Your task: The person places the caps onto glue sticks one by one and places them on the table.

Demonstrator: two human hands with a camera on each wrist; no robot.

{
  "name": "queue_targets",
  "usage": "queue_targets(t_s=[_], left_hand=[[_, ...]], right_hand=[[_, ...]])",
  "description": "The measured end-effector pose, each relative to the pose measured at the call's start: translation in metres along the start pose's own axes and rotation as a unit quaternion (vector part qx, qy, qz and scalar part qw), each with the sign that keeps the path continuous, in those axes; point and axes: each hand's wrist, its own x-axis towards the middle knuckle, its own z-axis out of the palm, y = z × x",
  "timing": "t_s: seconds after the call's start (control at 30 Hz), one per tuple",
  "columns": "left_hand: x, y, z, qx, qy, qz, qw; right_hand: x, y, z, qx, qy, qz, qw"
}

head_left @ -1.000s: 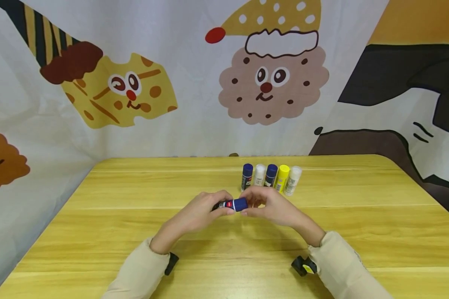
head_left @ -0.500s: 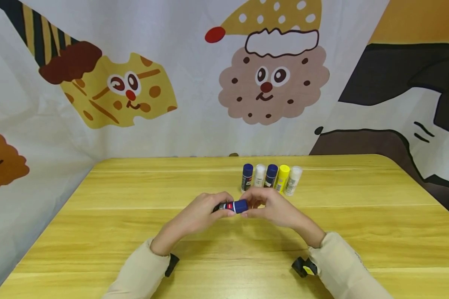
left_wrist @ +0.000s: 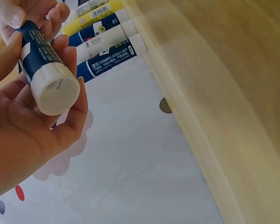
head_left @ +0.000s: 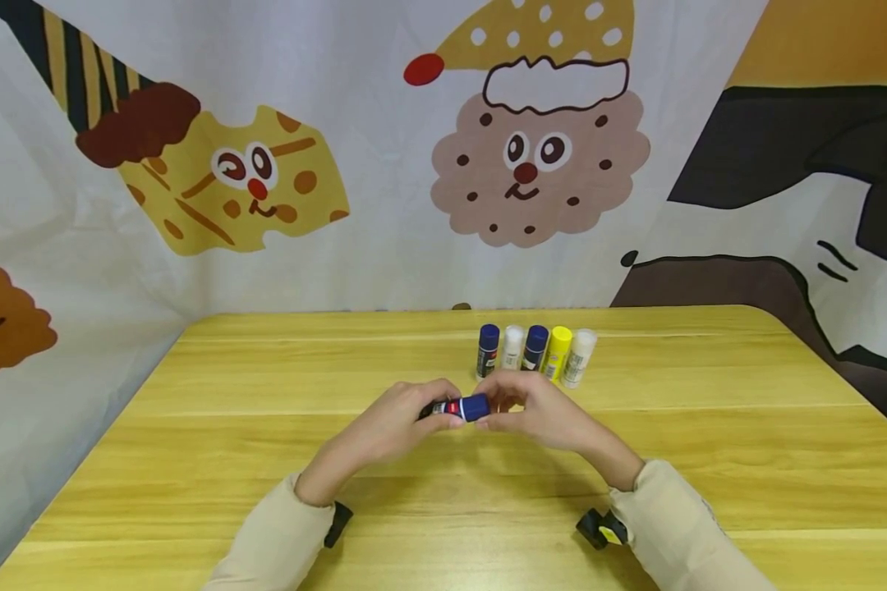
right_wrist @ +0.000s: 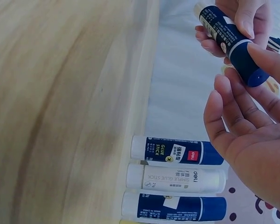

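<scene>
A navy glue stick point(head_left: 475, 408) is held nearly level above the table, its blue cap to the right. My left hand point(head_left: 395, 420) grips its body; in the left wrist view the white base of the glue stick point(left_wrist: 56, 91) sticks out past the curled fingers. At the other end, my right hand point(head_left: 543, 410) pinches the cap between thumb and index finger. The right wrist view shows the cap point(right_wrist: 249, 65) still on the stick, with the other fingers of the right hand point(right_wrist: 256, 140) loosely bent beside it.
Behind the right hand several glue sticks stand upright in a row: a navy one point(head_left: 488, 351), a white one point(head_left: 512, 348), another navy one point(head_left: 535, 348), a yellow one point(head_left: 558, 353) and a white one point(head_left: 580, 358). The wooden table point(head_left: 266, 361) meets a printed cloth point(head_left: 384, 271) at the back.
The held glue stick has tilted very slightly, its cap end a little lower than one second ago. Both hands keep the same hold, and the row of glue sticks stays put.
</scene>
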Motion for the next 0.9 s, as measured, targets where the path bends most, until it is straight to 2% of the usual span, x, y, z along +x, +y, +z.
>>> queue_targets(t_s=[0.33,0.6,0.9], left_hand=[[0.0,-0.001,0.0,-0.033,-0.021,-0.002,0.9992],[-0.001,-0.004,0.0,-0.039,-0.021,-0.017,0.9989],[0.0,-0.013,-0.004,-0.025,-0.007,-0.021,0.9994]], right_hand=[[-0.001,-0.001,0.0,0.019,0.008,-0.009,1.0],[-0.002,-0.001,-0.001,0.036,0.018,-0.012,0.999],[-0.002,-0.002,-0.005,0.03,0.026,0.023,0.999]])
